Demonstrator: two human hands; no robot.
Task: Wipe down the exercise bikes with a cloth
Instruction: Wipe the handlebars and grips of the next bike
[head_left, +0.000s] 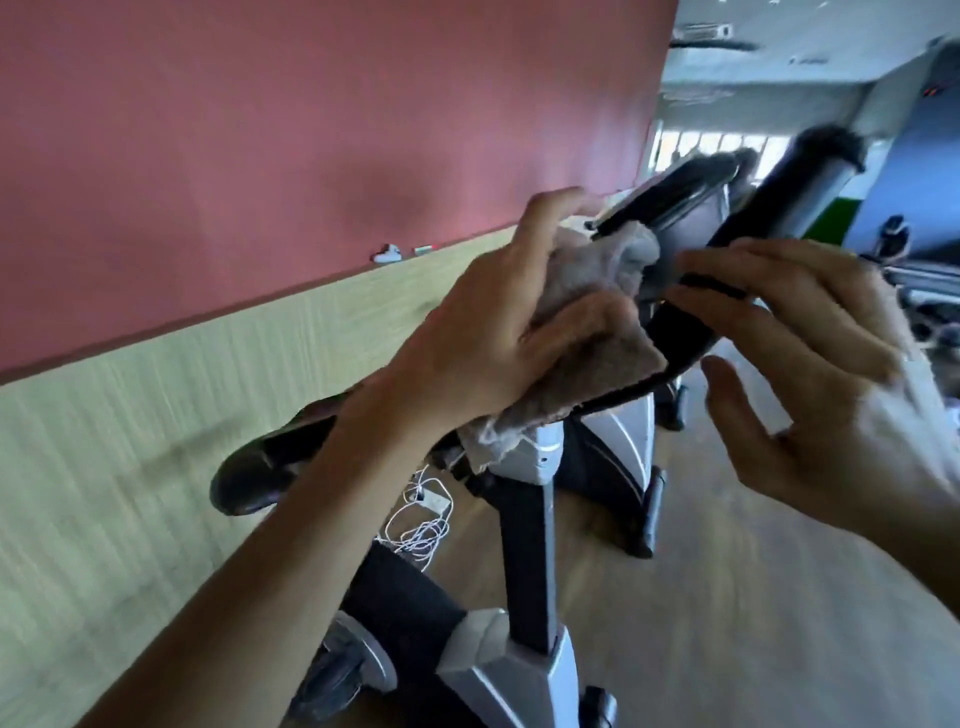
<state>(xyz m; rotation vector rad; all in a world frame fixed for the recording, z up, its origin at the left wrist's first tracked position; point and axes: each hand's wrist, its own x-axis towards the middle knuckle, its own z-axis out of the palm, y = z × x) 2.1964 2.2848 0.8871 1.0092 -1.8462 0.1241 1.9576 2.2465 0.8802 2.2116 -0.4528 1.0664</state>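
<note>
A grey-and-black exercise bike (524, 561) stands in front of me, its black handlebar (680, 332) curving across the middle of the view. My left hand (498, 322) grips a beige-grey cloth (587, 322) and holds it against the handlebar near the console. My right hand (810, 364) is spread wide, its straight fingertips touching the right side of the handlebar. The black left grip (249, 478) sticks out below my left forearm. The view is blurred by motion.
A red wall with a light wood lower panel (156, 415) runs close along the left. White cables and a power strip (421, 519) lie on the wooden floor under the bike. More gym machines (893, 249) stand at the far right.
</note>
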